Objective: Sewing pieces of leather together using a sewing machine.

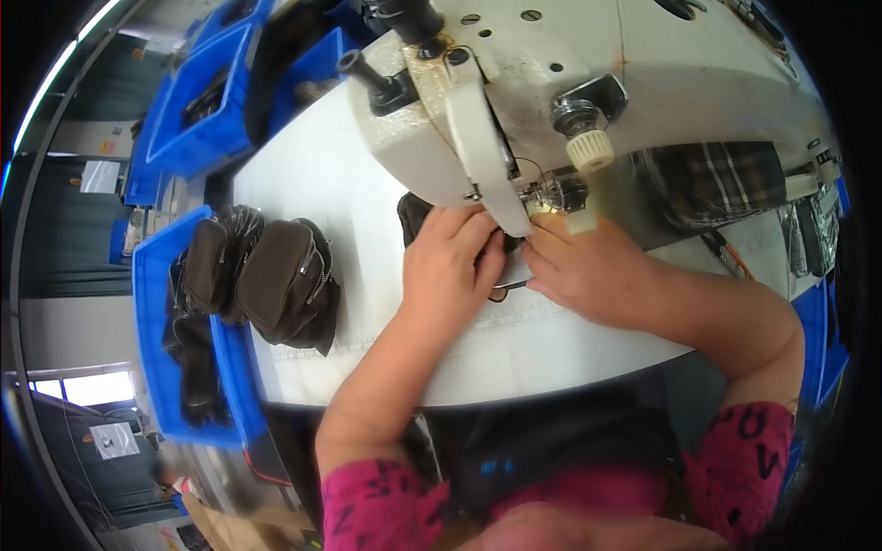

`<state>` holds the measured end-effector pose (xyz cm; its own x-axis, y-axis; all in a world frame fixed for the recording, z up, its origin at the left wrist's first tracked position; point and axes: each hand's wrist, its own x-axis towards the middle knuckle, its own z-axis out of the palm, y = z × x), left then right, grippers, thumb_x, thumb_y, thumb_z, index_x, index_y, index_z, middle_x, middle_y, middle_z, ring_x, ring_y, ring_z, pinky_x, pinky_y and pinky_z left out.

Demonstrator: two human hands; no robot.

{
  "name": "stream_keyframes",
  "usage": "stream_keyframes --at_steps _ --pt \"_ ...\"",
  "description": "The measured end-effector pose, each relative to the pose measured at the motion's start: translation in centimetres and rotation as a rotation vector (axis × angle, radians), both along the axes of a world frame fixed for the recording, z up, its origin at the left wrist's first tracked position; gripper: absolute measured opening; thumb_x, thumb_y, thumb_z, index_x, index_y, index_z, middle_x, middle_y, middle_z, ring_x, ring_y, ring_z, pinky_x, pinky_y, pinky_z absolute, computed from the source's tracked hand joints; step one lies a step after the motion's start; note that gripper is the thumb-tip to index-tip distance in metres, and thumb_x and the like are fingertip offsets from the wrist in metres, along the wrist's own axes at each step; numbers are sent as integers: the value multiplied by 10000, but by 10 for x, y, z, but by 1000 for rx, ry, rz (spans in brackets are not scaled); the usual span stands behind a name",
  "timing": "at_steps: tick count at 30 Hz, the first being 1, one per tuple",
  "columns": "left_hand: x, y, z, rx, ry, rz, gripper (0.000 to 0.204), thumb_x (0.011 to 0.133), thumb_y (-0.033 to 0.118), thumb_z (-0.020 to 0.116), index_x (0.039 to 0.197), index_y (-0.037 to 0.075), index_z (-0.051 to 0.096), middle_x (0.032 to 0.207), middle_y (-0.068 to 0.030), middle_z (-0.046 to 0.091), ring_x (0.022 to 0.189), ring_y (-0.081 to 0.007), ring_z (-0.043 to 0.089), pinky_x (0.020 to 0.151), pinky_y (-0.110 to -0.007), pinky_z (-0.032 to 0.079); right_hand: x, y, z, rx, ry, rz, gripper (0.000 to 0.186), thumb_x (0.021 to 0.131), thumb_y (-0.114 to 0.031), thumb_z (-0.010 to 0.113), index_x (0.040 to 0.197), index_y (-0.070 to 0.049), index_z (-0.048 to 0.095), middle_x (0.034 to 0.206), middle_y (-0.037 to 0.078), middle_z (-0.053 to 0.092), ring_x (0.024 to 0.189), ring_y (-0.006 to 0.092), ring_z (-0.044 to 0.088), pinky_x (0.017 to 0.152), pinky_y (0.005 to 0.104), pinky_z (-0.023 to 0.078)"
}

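My left hand [447,259] grips a dark fabric piece [413,213] on the white sewing table [358,303], just left of the sewing machine's needle area [551,195]. My right hand [583,275], fingers bent, presses the same piece beside the presser foot. The fabric is mostly hidden under both hands and the white machine head [413,138]. To the right, a long dark plaid piece [712,179] lies under the machine arm, with an orange-handled tool [735,264] beside it.
Two dark brown zippered pouches [280,280] sit at the table's left, beside a blue bin [241,395] holding more dark pieces. More blue bins [197,142] stand at upper left. A blurred person [170,482] is at lower left.
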<state>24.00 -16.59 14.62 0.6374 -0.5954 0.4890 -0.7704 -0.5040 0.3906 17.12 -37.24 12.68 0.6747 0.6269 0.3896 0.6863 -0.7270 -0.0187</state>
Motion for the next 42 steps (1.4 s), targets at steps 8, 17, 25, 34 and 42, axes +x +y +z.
stream_keyframes --at_steps 8,17,25,34,42 --pt "13 14 -1 142 159 -131 356 861 -1 630 1188 103 726 860 -82 692 866 -296 661 828 -406 500 1 3 -3 83 47 -29 141 826 -184 719 863 -60 663 809 61 605 765 244 627 749 389 486" --pt "15 23 2 137 506 -137 390 855 0 710 1237 80 711 874 -22 635 834 -199 600 851 -329 473 0 2 2 120 96 -62 305 846 -260 772 1031 -43 664 862 69 649 849 260 641 780 397 497" --pt "11 20 1 -73 734 -166 436 824 -12 762 1235 91 661 866 22 581 895 -144 554 865 -314 452 -4 5 5 39 -17 12 329 888 -272 728 1078 -5 701 939 83 670 893 253 649 804 390 492" --pt "4 -1 -9 172 -138 -11 327 772 42 791 1060 116 656 854 -47 666 787 -298 620 760 -404 426 -5 9 -4 105 8 43 147 825 -188 668 883 -57 700 930 70 666 932 212 629 751 367 472" --pt "7 -1 -11 105 -278 -20 212 774 81 821 952 113 710 861 -36 676 734 -277 618 685 -406 446 -4 10 -5 92 -30 -15 178 816 -179 661 921 -39 689 906 60 661 922 211 627 733 368 468"
